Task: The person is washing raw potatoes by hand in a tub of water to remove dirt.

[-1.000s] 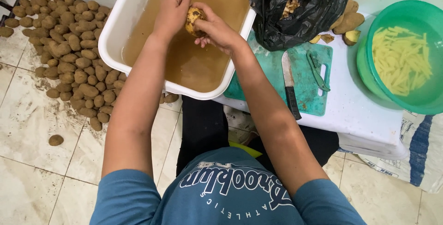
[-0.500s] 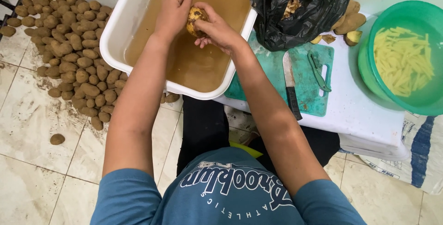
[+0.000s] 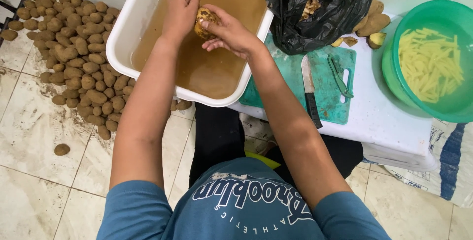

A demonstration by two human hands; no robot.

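Observation:
Both of my hands hold one brown potato (image 3: 204,19) above a white rectangular tub (image 3: 129,70) of murky brown water. My left hand (image 3: 180,13) wraps the potato from the left, fingers curled over its top. My right hand (image 3: 227,32) grips it from the right with thumb and fingers closed on it. The potato looks partly rubbed, with pale patches on its skin.
A heap of unwashed potatoes (image 3: 74,58) lies on the tiled floor at left, one stray (image 3: 61,149) nearer. On the white table: a teal cutting board (image 3: 325,92) with knife (image 3: 309,92) and peeler (image 3: 340,76), a black bag of peelings (image 3: 320,8), a green basin of potato sticks (image 3: 428,65).
Both hands stay over the tub on the same potato; the fingers have shifted slightly around it, turning it a little.

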